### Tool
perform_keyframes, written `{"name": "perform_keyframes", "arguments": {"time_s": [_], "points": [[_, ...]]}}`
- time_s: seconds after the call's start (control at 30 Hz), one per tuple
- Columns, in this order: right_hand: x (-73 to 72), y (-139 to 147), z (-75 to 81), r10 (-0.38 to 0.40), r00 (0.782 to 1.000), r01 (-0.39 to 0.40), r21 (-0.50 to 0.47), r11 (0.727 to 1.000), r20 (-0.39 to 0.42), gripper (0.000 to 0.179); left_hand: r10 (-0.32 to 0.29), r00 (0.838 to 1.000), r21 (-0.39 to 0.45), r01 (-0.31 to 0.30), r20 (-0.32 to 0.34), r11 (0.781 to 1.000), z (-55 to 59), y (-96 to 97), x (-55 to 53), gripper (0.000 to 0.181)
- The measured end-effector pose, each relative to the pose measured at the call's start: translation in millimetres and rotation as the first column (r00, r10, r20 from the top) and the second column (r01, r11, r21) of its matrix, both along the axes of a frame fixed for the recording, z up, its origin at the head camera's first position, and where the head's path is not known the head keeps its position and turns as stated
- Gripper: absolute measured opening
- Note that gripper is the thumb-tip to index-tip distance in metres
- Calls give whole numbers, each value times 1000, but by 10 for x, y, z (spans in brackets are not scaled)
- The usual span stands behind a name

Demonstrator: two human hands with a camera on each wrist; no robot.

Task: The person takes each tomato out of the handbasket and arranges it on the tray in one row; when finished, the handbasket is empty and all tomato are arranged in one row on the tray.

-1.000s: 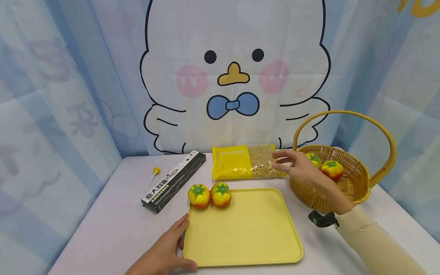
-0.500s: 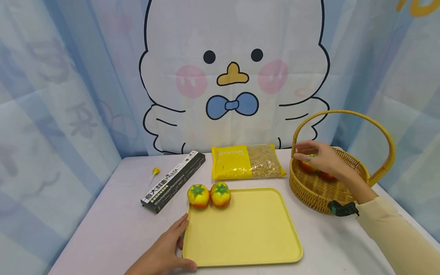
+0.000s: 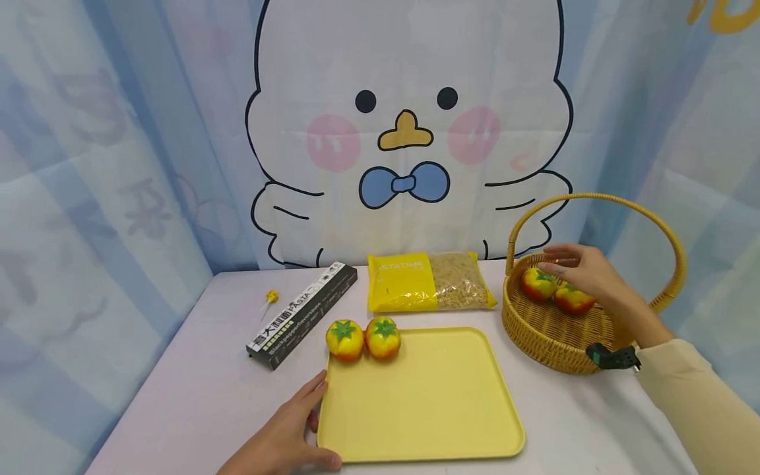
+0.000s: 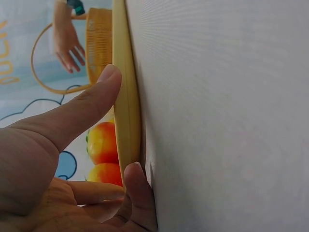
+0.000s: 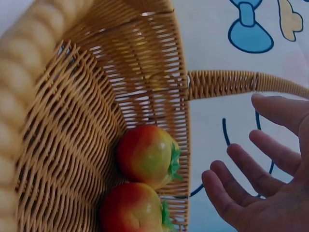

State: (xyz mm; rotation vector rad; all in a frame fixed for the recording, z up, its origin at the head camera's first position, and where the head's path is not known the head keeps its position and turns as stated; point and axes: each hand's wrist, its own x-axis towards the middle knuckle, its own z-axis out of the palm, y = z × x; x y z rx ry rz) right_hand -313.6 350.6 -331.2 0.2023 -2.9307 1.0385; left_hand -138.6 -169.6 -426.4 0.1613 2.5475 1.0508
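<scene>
My left hand (image 3: 287, 429) touches the left side of the yellow tray (image 3: 439, 396), fingers along the edge and thumb at the near corner. In the left wrist view the thumb (image 4: 104, 87) lies extended against the tray rim (image 4: 124, 87). Two yellow-red toy tomatoes with green leaf tops, one at left (image 3: 345, 340) and one at right (image 3: 382, 338), stand at the tray's far left corner. Above the wicker basket (image 3: 540, 343) hovers my right hand (image 3: 584, 270), holding nothing, fingers spread apart in the right wrist view. Two more tomatoes (image 5: 147, 154) lie inside the basket.
A yellow pasta bag (image 3: 430, 282) lies behind the tray. To the left are a black-and-white pasta box (image 3: 303, 315) set at a slant and a small yellow-headed pick (image 3: 271, 297). The basket's tall handle (image 3: 594, 196) arches overhead; a printed curtain (image 3: 410, 66) hangs behind.
My right hand has moved right, from beside the pasta bag to over the basket, and the tomatoes inside now show more fully. The left hand stays at the tray.
</scene>
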Motion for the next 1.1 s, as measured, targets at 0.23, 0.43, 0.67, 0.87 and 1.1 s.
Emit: {"name": "perform_keyframes", "arguments": {"time_s": [0.23, 0.43, 0.67, 0.87, 1.1], "points": [[-14, 125, 4, -37, 998, 38, -21, 999, 49, 78, 4, 1000, -6, -4, -3, 1000, 0, 3, -3, 126], [-58, 221, -17, -91, 993, 92, -1, 996, 74, 89, 19, 1000, -12, -19, 5, 1000, -1, 10, 3, 128], [-90, 381, -90, -137, 986, 134, 40, 990, 98, 82, 23, 1000, -19, -23, 11, 1000, -7, 14, -5, 127], [-121, 504, -144, -119, 979, 111, 53, 992, 167, 83, 13, 1000, -14, -13, 4, 1000, -3, 14, -2, 126], [-146, 575, -187, -93, 973, 82, 61, 995, 211, 87, 15, 1000, -16, -15, 6, 1000, 1, 21, -6, 126]]}}
